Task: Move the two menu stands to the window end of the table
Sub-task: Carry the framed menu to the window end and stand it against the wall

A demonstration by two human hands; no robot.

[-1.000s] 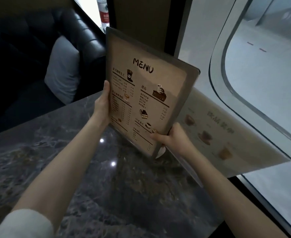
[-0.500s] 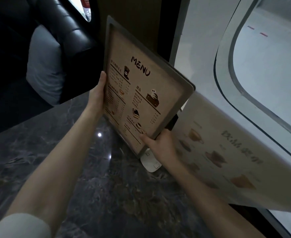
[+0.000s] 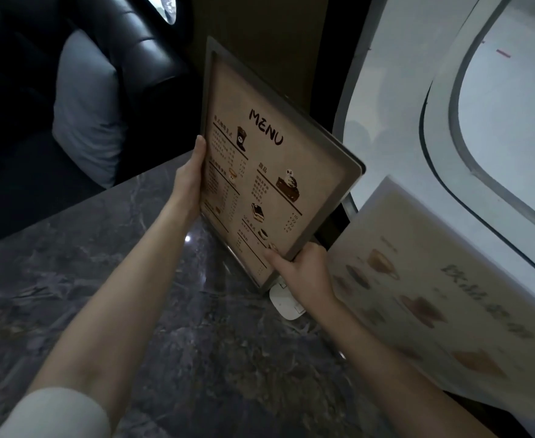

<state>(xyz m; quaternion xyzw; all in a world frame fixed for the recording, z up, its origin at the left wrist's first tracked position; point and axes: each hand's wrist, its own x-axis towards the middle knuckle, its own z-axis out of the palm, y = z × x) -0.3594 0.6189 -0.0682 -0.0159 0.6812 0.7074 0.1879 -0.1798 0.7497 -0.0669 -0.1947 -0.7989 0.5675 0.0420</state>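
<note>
A beige menu stand [image 3: 272, 172] headed MENU stands tilted at the far end of the dark marble table [image 3: 196, 358], beside the window. My left hand [image 3: 190, 181] grips its left edge. My right hand [image 3: 304, 273] grips its lower right corner, thumb on the front. Its bottom edge looks to be at the tabletop. A second, paler menu stand [image 3: 433, 298] with pictures of cups stands to the right along the window side, behind my right forearm.
A small white device [image 3: 283, 303] lies on the table under my right hand. The curved window frame [image 3: 443, 147] runs along the right. A black leather sofa [image 3: 139, 49] with a grey cushion [image 3: 86, 109] sits beyond the table's left edge.
Both hands have carried the MENU stand forward toward the window end and lowered it nearer the table. The pale menu stand has stayed put.
</note>
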